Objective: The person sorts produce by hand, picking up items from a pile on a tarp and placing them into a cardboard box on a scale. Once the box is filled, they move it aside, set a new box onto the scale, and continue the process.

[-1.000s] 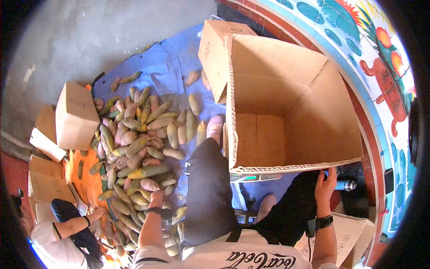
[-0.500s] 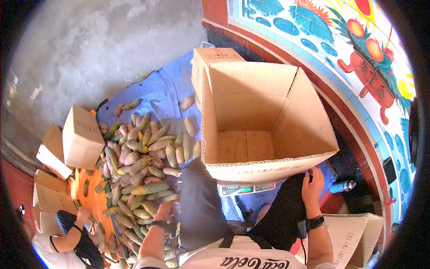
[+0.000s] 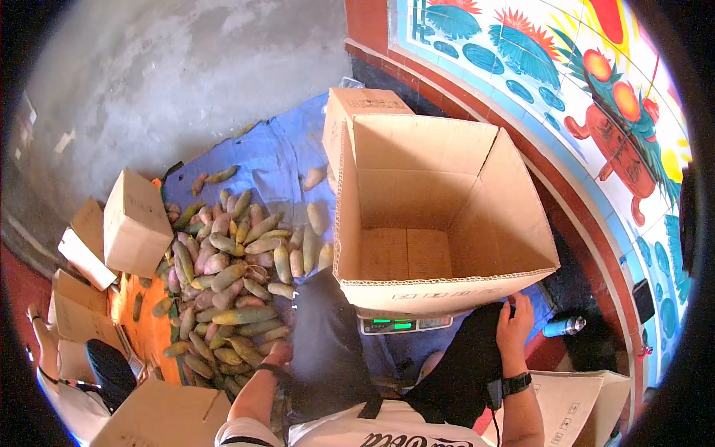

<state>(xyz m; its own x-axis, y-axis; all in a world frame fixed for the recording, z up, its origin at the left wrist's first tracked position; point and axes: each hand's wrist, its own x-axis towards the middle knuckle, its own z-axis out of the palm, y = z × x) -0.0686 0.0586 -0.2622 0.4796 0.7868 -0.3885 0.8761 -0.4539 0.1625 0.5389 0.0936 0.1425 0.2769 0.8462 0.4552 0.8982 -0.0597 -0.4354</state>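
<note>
An empty open cardboard box (image 3: 447,287) stands on a scale (image 3: 406,325) with green lit digits, in front of my knees. My right hand (image 3: 515,324) is by the box's lower right corner, beside my thigh, fingers apart and holding nothing visible. Beside my left thigh, my left hand (image 3: 278,354) rests at the near edge of a heap of long green and purplish radishes (image 3: 231,279). Its fingers are blurred and partly hidden, so its grip cannot be made out.
A blue sheet (image 3: 261,160) and an orange sheet (image 3: 141,309) lie under the heap. Cartons (image 3: 138,223) stand left, another (image 3: 167,417) at lower left near a co-worker (image 3: 74,406). A blue bottle (image 3: 564,326) lies right, near a carton (image 3: 558,406).
A carton has come into view at the lower left, and the co-worker has shifted left, one arm now reaching further out. My view has shifted slightly. Both my hands remain in nearly the same places.
</note>
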